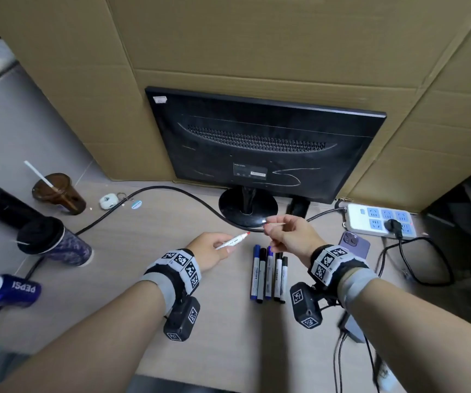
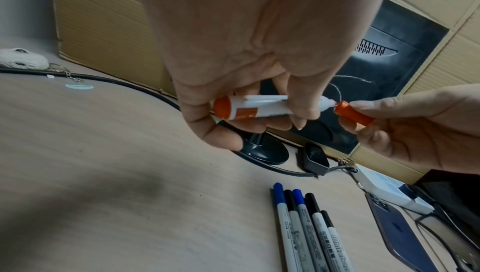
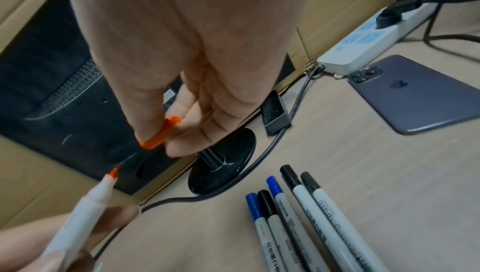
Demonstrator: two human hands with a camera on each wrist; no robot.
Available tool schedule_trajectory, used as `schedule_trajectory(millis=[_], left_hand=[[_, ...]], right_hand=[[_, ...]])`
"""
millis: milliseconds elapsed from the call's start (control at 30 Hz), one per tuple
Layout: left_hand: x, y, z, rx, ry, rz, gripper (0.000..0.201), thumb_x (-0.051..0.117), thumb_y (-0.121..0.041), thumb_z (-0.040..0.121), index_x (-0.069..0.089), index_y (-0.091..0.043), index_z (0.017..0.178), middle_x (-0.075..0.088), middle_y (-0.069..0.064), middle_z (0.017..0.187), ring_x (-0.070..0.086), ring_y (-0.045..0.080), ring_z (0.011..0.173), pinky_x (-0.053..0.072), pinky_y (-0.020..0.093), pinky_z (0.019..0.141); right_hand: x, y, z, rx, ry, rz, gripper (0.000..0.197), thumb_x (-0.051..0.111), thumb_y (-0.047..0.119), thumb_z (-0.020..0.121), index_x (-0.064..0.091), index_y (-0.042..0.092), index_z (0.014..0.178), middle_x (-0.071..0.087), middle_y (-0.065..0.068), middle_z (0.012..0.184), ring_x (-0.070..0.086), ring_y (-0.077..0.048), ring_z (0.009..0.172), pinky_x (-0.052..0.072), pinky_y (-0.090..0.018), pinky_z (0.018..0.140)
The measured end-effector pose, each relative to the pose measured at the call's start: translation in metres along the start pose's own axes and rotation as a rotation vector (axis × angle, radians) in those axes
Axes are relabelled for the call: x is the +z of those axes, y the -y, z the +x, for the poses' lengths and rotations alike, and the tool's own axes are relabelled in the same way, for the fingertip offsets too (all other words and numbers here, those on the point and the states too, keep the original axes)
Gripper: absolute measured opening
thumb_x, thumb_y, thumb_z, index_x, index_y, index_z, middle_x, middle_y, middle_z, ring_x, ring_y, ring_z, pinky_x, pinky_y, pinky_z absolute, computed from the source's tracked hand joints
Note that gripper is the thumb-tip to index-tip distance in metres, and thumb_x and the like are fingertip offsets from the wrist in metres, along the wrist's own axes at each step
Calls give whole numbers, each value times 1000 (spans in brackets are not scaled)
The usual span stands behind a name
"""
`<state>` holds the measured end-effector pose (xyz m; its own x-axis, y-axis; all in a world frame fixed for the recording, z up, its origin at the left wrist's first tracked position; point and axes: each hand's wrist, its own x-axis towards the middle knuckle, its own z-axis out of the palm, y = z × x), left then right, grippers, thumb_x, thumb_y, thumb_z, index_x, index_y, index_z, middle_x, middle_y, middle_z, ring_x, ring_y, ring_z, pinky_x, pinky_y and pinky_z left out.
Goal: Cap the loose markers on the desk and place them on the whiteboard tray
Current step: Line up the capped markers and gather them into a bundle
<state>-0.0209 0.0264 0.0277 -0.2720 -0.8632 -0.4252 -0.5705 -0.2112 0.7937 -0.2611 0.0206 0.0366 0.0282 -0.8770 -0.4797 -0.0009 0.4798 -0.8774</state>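
My left hand (image 1: 214, 252) grips a white marker (image 1: 232, 241) with an orange tip, uncapped, its tip pointing right. In the left wrist view the marker (image 2: 259, 108) lies across my curled fingers. My right hand (image 1: 284, 232) pinches the orange cap (image 2: 354, 115) between thumb and fingers, just right of the tip and apart from it. The right wrist view shows the cap (image 3: 161, 133) above the marker tip (image 3: 114, 173). Several capped blue and black markers (image 1: 269, 275) lie side by side on the desk below my hands.
A black monitor (image 1: 265, 146) on a round base (image 1: 247, 208) stands behind, against cardboard. A phone (image 1: 354, 243) and a power strip (image 1: 381, 221) lie to the right. Cups (image 1: 58, 194), a black flask (image 1: 1, 205) and a Pepsi can (image 1: 10, 289) sit at the left. A black cable (image 1: 149, 197) crosses the desk.
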Motion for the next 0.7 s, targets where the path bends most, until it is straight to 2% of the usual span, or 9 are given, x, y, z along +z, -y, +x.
schedule_trajectory(millis=[67,133,233,300,367,433,567,633,700], left_hand=[[-2,0,0,29,6,22,27,63,-14,99,69,-24,123,61,-9,77,52,-5,50,35,6,47],[-4,0,-1,46,6,44,28,64,-15,99,70,-25,124,61,-10,79,52,-5,53,36,6,49],[-5,1,0,43,-4,53,27,65,-17,98,71,-25,123,60,-11,77,49,-5,48,35,6,48],[-5,1,0,54,9,62,25,67,-18,96,73,-26,120,63,-7,80,52,-2,59,41,11,59],[-6,1,1,60,22,66,25,68,-20,95,73,-29,117,68,-2,90,57,9,76,47,24,77],[-6,0,0,59,27,52,24,69,-21,95,74,-31,116,72,2,97,59,12,82,48,28,83],[-7,-7,0,67,22,45,20,70,-28,94,75,-30,113,75,13,104,60,12,82,48,26,80],[-8,-9,1,47,-2,69,17,71,-37,91,78,-29,103,75,14,101,60,13,80,51,31,79],[-11,-9,3,18,-27,66,26,67,-50,83,80,-29,92,77,12,92,60,13,75,55,39,81]], right_hand=[[-1,-1,1,-44,4,-62,20,76,5,92,70,-2,110,70,-8,84,65,-15,67,60,-24,63],[-2,-2,0,-78,33,-73,12,72,0,93,75,3,104,75,-10,91,68,-16,79,61,-23,72],[-2,-1,-1,-103,68,-100,18,67,-4,96,76,4,109,77,-14,101,70,-16,85,62,-22,78],[-2,0,-1,-106,77,-117,17,68,-4,95,75,2,109,77,-20,102,71,-15,83,61,-22,77],[0,3,-1,-96,81,-112,15,71,-3,93,75,1,108,76,-27,107,71,-16,83,61,-23,75],[2,4,0,-87,93,-100,16,73,-2,92,75,-2,109,75,-30,110,72,-19,85,61,-24,75],[7,9,-1,-75,124,-107,19,77,0,89,75,-1,108,75,-30,108,74,-22,86,63,-25,77],[8,12,-1,-60,128,-95,19,79,2,88,76,1,106,76,-29,103,75,-22,79,64,-26,75],[6,15,-1,-48,125,-74,18,80,4,87,78,2,105,77,-25,96,76,-20,74,65,-26,72]])
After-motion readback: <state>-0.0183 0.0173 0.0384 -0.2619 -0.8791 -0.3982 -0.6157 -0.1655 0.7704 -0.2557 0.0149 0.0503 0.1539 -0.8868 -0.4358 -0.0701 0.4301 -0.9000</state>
